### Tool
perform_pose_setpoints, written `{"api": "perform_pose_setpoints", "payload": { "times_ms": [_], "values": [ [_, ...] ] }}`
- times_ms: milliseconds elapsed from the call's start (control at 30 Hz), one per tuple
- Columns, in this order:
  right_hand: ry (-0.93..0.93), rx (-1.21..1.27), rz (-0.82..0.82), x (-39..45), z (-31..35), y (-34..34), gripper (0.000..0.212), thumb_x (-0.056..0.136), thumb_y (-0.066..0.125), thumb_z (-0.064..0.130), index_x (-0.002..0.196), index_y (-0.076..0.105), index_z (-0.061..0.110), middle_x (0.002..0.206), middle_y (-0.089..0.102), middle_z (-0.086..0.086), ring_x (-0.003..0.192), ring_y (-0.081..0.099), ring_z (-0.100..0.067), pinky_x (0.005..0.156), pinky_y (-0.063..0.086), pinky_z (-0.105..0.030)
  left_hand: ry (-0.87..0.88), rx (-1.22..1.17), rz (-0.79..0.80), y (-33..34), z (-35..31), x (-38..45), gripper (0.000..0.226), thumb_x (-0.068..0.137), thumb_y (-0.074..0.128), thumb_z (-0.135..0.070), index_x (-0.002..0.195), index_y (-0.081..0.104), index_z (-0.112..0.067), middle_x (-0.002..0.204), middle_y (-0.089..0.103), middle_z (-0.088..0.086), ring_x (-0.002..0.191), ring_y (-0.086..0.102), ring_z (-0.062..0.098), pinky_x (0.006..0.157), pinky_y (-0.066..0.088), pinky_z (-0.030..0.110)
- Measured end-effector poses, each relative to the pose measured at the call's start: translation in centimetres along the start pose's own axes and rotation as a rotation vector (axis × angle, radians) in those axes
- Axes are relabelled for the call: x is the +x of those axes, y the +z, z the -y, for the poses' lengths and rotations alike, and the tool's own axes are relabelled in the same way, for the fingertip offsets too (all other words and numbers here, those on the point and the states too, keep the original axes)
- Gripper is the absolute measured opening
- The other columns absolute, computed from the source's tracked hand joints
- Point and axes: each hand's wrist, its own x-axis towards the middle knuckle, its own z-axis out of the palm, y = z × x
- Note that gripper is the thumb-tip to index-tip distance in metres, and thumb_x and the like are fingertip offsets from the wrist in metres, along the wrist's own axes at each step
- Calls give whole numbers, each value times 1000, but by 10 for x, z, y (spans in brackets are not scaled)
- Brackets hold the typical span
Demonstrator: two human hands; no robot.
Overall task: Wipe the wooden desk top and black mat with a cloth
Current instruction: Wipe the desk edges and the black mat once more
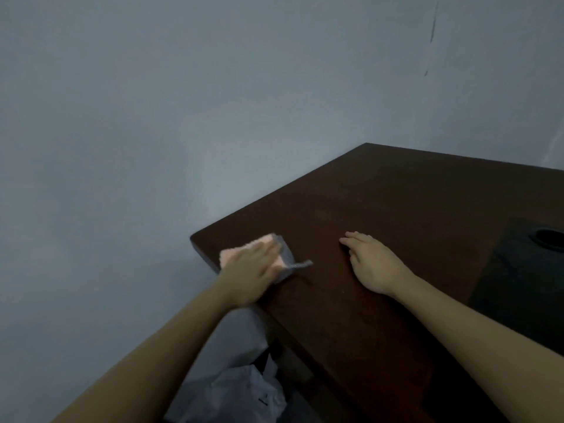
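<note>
At the corner of the wooden surface nearest the grey wall, the left hand is lying flat on a folded pink and grey cloth, fingers straight and pressing it down onto the wood rather than gripping it, which makes sense if you want the whole pad rubbing the top. The cloth is sitting right at that corner, just beside the edge, with a grey flap sticking out toward the other hand. The right hand is resting open, palm down, on bare wood a bit further in from the corner, holding nothing; I'd guess it's just bracing the body while the other arm is reaching. Far from the corner, at the right side of the view, the black mat is lying on the surface with a dark round thing on it, too dim to identify. So my read is the wood is being done now and the mat isn't being touched yet. Below the corner, crumpled plastic bags are sitting beside the desk.
</note>
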Motion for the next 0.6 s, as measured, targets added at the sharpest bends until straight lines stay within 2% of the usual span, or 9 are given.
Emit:
{"api": "perform_pose_setpoints", "payload": {
  "times_ms": [67, 133, 233, 333, 433, 500, 600],
  "values": [
    [10, 93, -89, -5, 1, -4, 51, 107, 35, 6, 156, 36, 16, 165, 30, -3, 153, 21, -18, 123, 12, -29, 80, -16, 15, 4, -41, -16, 89, 88, -8, -75, 161, 9, -27, 165, 0, -12, 153, 0, 7, 126, 1, 35],
    [24, 155, -189, -13, -1, -10, 52, 104, 36, 0, 154, 40, 14, 164, 33, -4, 153, 20, -17, 122, 11, -27, 122, -64, 51, 4, -58, -22, 74, 95, 5, -64, 160, 7, -30, 160, -5, -18, 150, -4, 1, 124, -3, 28],
    [24, 109, -209, -28, -18, -29, 53, 104, 37, -1, 153, 42, 17, 164, 32, -1, 154, 17, -16, 123, 7, -28, 98, -50, 52, -2, -37, -2, 87, 92, -1, -76, 161, 11, -25, 167, 4, -8, 153, 2, 5, 120, -6, 21],
    [61, 85, -213, -52, -48, -57, 52, 104, 39, 1, 152, 44, 21, 163, 34, 2, 153, 20, -14, 123, 13, -32, -106, -20, 79, -1, -8, 37, 70, 102, 12, -62, 162, 9, -26, 169, 2, -6, 155, 2, 11, 126, 2, 34],
    [127, 54, -218, -83, -87, -79, 49, 105, 39, 4, 151, 44, 21, 162, 35, 0, 153, 22, -16, 123, 17, -33, -245, 5, 54, -1, -19, 64, 66, 104, 13, -58, 162, 6, -27, 169, -1, -5, 155, 1, 15, 126, 5, 41],
    [181, 39, -195, -101, -110, -86, 48, 106, 37, 4, 151, 44, 16, 162, 36, -4, 154, 21, -20, 123, 17, -35, -239, -16, 70, -3, -40, 66, 63, 106, 15, -53, 162, 5, -27, 169, -2, -6, 155, 0, 16, 125, 4, 41],
    [212, 50, -200, -114, -121, -86, 45, 106, 35, 4, 149, 46, 12, 160, 38, -8, 154, 22, -24, 122, 20, -37, -120, -33, 87, -1, -80, 45, 62, 107, 16, -52, 162, 4, -26, 169, -3, -6, 155, 0, 15, 125, 4, 41]
  ]
}}
